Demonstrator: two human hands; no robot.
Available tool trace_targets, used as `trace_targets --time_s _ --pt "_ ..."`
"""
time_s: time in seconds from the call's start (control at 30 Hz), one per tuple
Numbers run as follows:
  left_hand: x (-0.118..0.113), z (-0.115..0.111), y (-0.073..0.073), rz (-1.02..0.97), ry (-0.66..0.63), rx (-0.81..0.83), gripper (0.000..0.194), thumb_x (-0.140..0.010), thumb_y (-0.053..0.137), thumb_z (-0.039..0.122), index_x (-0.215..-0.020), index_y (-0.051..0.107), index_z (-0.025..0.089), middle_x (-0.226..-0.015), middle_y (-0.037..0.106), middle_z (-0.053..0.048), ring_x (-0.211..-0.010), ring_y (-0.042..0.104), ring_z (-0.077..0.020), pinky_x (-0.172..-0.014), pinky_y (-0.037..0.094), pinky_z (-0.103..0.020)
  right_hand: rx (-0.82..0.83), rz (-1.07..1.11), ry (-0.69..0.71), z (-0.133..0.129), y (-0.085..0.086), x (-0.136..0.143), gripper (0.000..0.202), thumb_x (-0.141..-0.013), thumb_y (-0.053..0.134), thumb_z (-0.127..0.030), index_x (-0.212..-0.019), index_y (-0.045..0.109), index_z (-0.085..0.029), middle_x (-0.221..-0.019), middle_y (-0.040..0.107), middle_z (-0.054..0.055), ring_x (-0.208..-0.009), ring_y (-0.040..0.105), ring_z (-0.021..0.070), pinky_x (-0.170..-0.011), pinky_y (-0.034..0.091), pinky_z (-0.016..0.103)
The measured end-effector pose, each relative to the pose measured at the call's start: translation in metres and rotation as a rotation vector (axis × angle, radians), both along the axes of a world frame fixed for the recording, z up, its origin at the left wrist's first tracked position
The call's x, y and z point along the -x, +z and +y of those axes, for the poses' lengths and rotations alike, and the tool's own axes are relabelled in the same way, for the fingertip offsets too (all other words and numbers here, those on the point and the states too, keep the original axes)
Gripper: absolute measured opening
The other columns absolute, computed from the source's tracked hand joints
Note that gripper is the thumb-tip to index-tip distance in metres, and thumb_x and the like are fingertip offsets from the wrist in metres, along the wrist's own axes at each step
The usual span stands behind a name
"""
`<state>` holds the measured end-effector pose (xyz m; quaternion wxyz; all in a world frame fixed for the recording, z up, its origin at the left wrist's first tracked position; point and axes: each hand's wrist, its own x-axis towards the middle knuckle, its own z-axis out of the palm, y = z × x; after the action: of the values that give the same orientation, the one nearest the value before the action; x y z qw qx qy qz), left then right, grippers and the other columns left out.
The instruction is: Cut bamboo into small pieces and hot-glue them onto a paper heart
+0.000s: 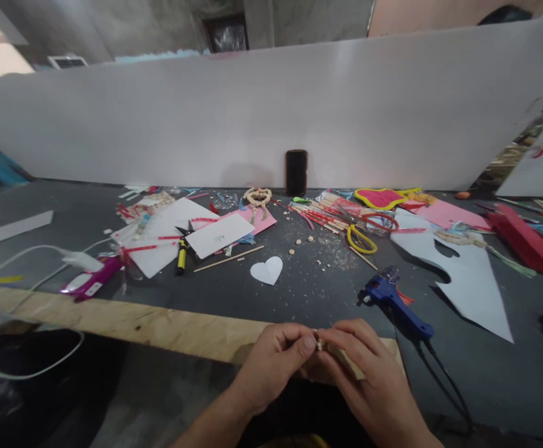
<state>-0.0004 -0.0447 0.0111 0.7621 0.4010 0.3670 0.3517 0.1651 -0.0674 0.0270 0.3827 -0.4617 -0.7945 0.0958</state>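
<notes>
My left hand (275,361) and my right hand (369,364) meet at the table's front edge, fingertips pinched together. Between them is a small, knobbly cream-coloured piece (320,344), mostly covered by the fingers; its kind is too small to make out. Beyond the hands, a white paper heart (267,272) with a centre crease lies flat on the dark tabletop. Several similar pale lumps (298,242) and crumbs are scattered behind it. To the right of my right hand, a blue glue gun (395,302) rests on its side.
Yellow-handled pliers (181,256), a white card (221,236) and wooden sticks (229,259) lie left. Yellow-handled scissors (361,240), cut white paper (474,280) and a red box (530,239) lie right. A phone (296,172) leans against the white board (196,118). A cable (448,379) trails from the glue gun.
</notes>
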Motion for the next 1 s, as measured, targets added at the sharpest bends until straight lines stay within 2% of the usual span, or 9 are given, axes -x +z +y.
trace_targets --time_s 0.1,0.27,0.37,0.7,1.0 --pt "-0.0003 -0.0007 -0.0002 -0.042 -0.039 0.019 0.034 -0.079 0.062 0.041 -0.082 0.07 0.008 -0.069 0.063 -0.005 -0.063 0.055 -0.0116 -0.065 0.044 -0.026 0.018 0.024 0.013 0.0008 -0.0028 0.0005 0.02 -0.083 0.055 -0.017 -0.101 0.06 -0.022 -0.087 0.06 0.004 -0.08 0.058 0.0131 -0.069 0.051 0.023" --pt "-0.0026 -0.0002 -0.0009 -0.097 -0.003 0.077 0.027 -0.077 0.066 0.036 -0.08 0.07 0.009 -0.073 0.064 -0.005 -0.065 0.056 -0.0112 -0.069 0.045 -0.027 0.078 0.115 0.023 0.0016 -0.0088 -0.0009 0.024 -0.082 0.058 -0.017 -0.105 0.058 -0.022 -0.088 0.061 0.003 -0.081 0.059 0.0126 -0.069 0.052 0.022" --pt "-0.0034 0.0005 -0.0008 -0.102 -0.011 0.069 0.026 -0.077 0.066 0.035 -0.078 0.07 0.009 -0.071 0.065 -0.005 -0.067 0.057 -0.012 -0.071 0.045 -0.026 0.093 0.154 0.02 0.002 -0.0102 -0.0013 0.02 -0.082 0.057 -0.016 -0.101 0.059 -0.022 -0.087 0.062 0.003 -0.081 0.06 0.0124 -0.069 0.052 0.021" --pt "-0.0029 0.0 0.0038 -0.088 0.049 0.1 0.021 -0.067 0.076 0.031 -0.069 0.071 0.011 -0.068 0.068 -0.004 -0.062 0.059 -0.0116 -0.067 0.045 -0.025 0.026 0.1 0.02 0.0021 -0.0027 0.0007 0.018 -0.082 0.053 -0.015 -0.095 0.064 -0.022 -0.082 0.065 0.004 -0.075 0.062 0.0143 -0.063 0.053 0.025" --pt "-0.003 -0.0016 -0.0027 -0.059 0.083 0.075 0.021 -0.067 0.075 0.031 -0.065 0.069 0.01 -0.063 0.064 -0.003 -0.06 0.055 -0.0115 -0.066 0.043 -0.026 0.064 0.149 0.037 0.0009 -0.0097 0.0029 0.018 -0.083 0.052 -0.014 -0.094 0.064 -0.021 -0.082 0.064 0.004 -0.076 0.062 0.0135 -0.065 0.053 0.024"
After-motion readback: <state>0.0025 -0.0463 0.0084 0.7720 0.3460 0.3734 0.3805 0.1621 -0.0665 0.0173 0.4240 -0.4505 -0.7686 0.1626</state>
